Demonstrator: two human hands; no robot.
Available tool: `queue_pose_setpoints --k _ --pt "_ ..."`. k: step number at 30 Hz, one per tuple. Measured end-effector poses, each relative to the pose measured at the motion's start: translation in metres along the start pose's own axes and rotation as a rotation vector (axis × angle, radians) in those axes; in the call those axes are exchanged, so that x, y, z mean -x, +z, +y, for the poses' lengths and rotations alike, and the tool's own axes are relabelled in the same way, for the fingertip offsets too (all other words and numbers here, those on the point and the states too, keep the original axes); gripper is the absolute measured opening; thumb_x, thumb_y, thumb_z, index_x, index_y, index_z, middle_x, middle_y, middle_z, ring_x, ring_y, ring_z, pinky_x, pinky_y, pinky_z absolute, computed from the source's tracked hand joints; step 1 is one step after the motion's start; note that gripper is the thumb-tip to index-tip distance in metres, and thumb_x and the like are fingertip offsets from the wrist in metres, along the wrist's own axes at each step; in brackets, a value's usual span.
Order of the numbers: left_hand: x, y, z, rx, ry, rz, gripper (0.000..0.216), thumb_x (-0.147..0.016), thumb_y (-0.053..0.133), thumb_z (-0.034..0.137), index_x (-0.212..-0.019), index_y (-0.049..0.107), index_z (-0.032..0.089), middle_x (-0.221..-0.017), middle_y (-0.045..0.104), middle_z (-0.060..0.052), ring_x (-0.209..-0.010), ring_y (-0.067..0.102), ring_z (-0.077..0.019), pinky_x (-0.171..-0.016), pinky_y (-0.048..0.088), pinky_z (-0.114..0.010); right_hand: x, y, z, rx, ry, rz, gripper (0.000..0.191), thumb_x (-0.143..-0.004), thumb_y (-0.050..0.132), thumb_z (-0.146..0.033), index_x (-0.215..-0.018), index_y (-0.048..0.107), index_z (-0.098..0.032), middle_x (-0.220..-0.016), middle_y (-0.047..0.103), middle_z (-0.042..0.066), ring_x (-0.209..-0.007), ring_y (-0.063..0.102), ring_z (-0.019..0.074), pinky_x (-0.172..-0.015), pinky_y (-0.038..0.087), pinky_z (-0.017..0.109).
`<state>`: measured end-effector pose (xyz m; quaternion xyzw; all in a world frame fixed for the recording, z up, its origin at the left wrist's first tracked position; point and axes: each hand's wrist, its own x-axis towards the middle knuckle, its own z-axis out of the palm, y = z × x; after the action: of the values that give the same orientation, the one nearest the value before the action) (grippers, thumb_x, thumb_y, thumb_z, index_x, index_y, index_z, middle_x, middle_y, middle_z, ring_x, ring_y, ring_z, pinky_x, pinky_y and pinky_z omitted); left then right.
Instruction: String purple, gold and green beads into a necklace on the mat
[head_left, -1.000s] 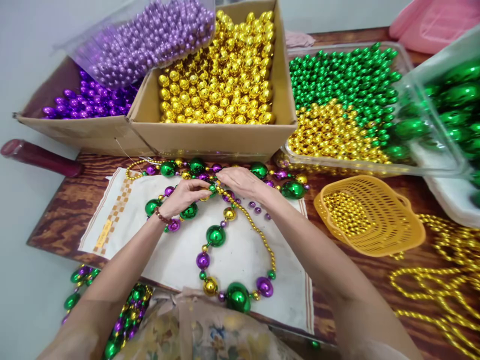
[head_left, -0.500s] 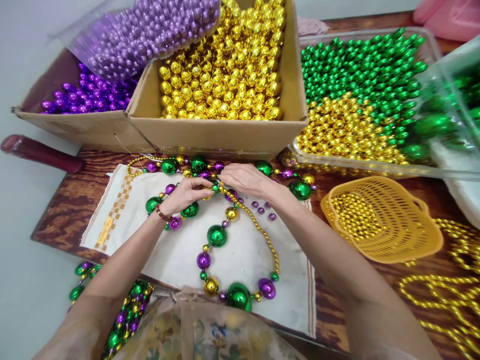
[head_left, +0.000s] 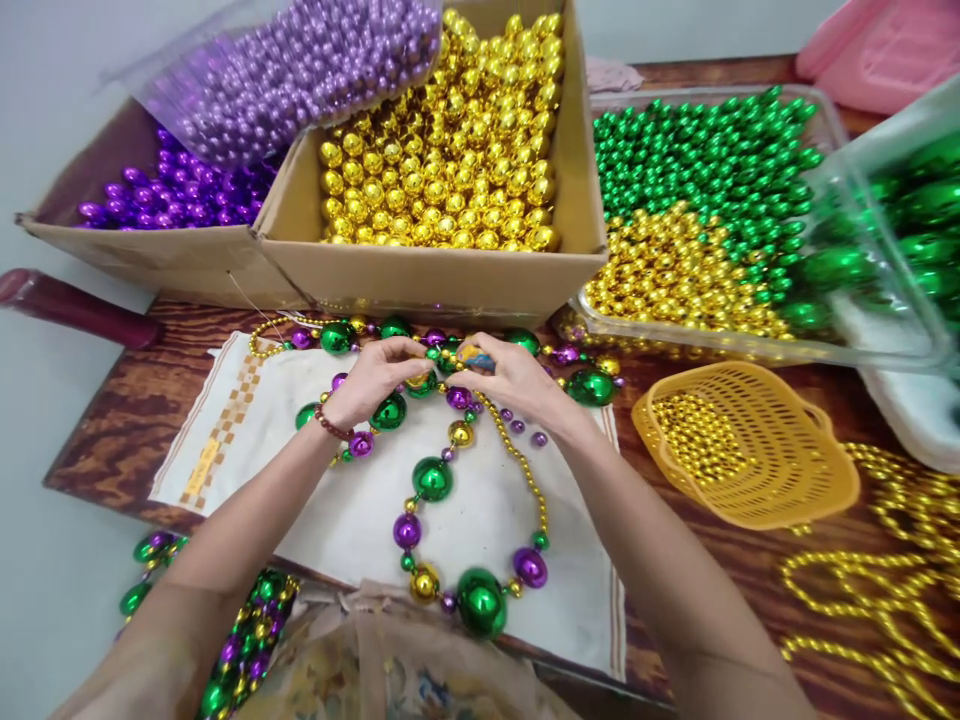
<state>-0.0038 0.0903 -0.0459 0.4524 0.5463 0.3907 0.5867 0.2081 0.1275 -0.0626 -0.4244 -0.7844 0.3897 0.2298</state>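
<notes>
I'm facing a brown cardboard box (head_left: 435, 285) that is holding glossy gold balls (head_left: 450, 165); a clear plastic bag of lilac beads (head_left: 300, 85) is overlapping its left side, and a dark-red cylinder (head_left: 82, 308) is sitting at the wooden worktop's (head_left: 124, 415) left edge.

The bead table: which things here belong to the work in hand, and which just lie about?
Seemingly belongs:
bead strand by the left hand
orange-and-blue item in the right hand
white cloth beneath
boxed gold beads

Seemingly just lying about:
dark red cylinder
pink plastic item

Cloth (head_left: 337, 520) allows passage; boxes (head_left: 431, 283) block its far side.
</notes>
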Motion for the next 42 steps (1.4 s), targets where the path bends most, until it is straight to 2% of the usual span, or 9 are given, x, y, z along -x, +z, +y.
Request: queue_pose_setpoints --k 3,7,10,13,16,20,26,34,42 --pt "-0.018 0.004 -0.001 -0.088 0.074 0.096 0.029 -0.065 0.080 0.034 -0.081 0.066 0.014 -0.069 0.062 0.001 -0.061 0.052 -0.0108 -0.059 0.041 -0.024 0.004 0.003 -0.003 -0.048 0.119 0.173 0.027 -0.091 0.055 -0.047 -0.091 0.056 -0.020 -0.086 0.066 0.004 -0.077 0.057 0.0191 -0.070 0.038 0.029" --pt "-0.039 0.013 -0.002 -0.436 0.252 0.233 0.016 -0.074 0.071 0.030 -0.080 0.066 0.016 -0.070 0.062 0.000 -0.066 0.054 -0.0143 -0.064 0.041 -0.027 0.008 0.000 -0.007 -0.054 0.164 0.352 0.022 -0.094 0.046 -0.038 -0.082 0.050 -0.021 -0.081 0.063 0.005 -0.077 0.057 0.0200 -0.071 0.041 0.031" --pt "-0.043 0.019 0.001 -0.690 0.362 0.265 0.008 -0.080 0.067 0.024 -0.080 0.064 0.017 -0.081 0.065 -0.003 -0.078 0.058 -0.0183 -0.076 0.044 -0.031 0.012 0.003 -0.010 -0.258 0.209 0.300 0.020 -0.093 0.049 -0.039 -0.082 0.051 -0.021 -0.078 0.063 0.002 -0.069 0.059 0.0173 -0.063 0.043 0.028" --pt "-0.041 0.023 0.005 -0.910 0.470 0.258 0.003 -0.085 0.062 0.019 -0.084 0.061 0.016 -0.089 0.064 -0.006 -0.086 0.058 -0.0219 -0.082 0.045 -0.035 0.010 0.015 -0.009 -0.541 0.361 0.181 0.017 -0.089 0.056 -0.035 -0.079 0.051 -0.021 -0.070 0.059 -0.001 -0.059 0.057 0.0141 -0.050 0.042 0.023" --pt "-0.039 0.026 0.008 -1.116 0.574 0.223 0.005 -0.090 0.054 0.016 -0.089 0.059 0.016 -0.096 0.062 -0.010 -0.095 0.056 -0.0252 -0.087 0.045 -0.038 -0.001 0.028 -0.004 -0.683 0.480 0.196 0.016 -0.085 0.062 -0.032 -0.077 0.053 -0.021 -0.066 0.055 -0.003 -0.056 0.055 0.0119 -0.045 0.042 0.021" --pt "-0.043 0.030 0.013 -1.317 0.644 0.176 0.011 -0.093 0.047 0.014 -0.092 0.058 0.014 -0.100 0.061 -0.012 -0.101 0.053 -0.0276 -0.090 0.045 -0.040 -0.012 0.032 -0.002 -0.748 0.496 0.239 0.026 -0.089 0.060 -0.044 -0.078 0.054 -0.020 -0.065 0.051 -0.004 -0.052 0.051 0.0100 -0.047 0.045 0.021" --pt "-0.050 0.035 0.009 -1.378 0.689 0.141 0.014 -0.094 0.045 0.013 -0.093 0.059 0.013 -0.100 0.061 -0.013 -0.100 0.053 -0.0284 -0.092 0.045 -0.042 -0.015 0.028 -0.007 -0.891 0.701 0.288 0.055 -0.093 0.046 -0.065 -0.065 0.055 -0.018 -0.055 0.048 -0.002 -0.043 0.043 0.0089 -0.040 0.036 0.021" --pt "-0.054 0.034 0.006 -1.412 0.718 0.147 0.015 -0.093 0.046 0.013 -0.090 0.061 0.014 -0.098 0.061 -0.012 -0.099 0.054 -0.0271 -0.091 0.047 -0.042 -0.025 0.030 -0.013 -0.956 0.785 0.342 0.049 -0.100 0.034 -0.048 -0.063 0.049 -0.019 -0.049 0.043 -0.004 -0.037 0.035 0.0080 -0.036 0.027 0.021" --pt "-0.060 0.032 0.005 -1.457 0.717 0.144 0.016 -0.094 0.045 0.013 -0.090 0.061 0.013 -0.098 0.062 -0.013 -0.099 0.053 -0.0277 -0.090 0.047 -0.041 -0.035 0.032 -0.012 -0.964 0.816 0.354 0.049 -0.102 0.030 -0.046 -0.064 0.048 -0.019 -0.049 0.042 -0.004 -0.035 0.034 0.0074 -0.034 0.024 0.020"
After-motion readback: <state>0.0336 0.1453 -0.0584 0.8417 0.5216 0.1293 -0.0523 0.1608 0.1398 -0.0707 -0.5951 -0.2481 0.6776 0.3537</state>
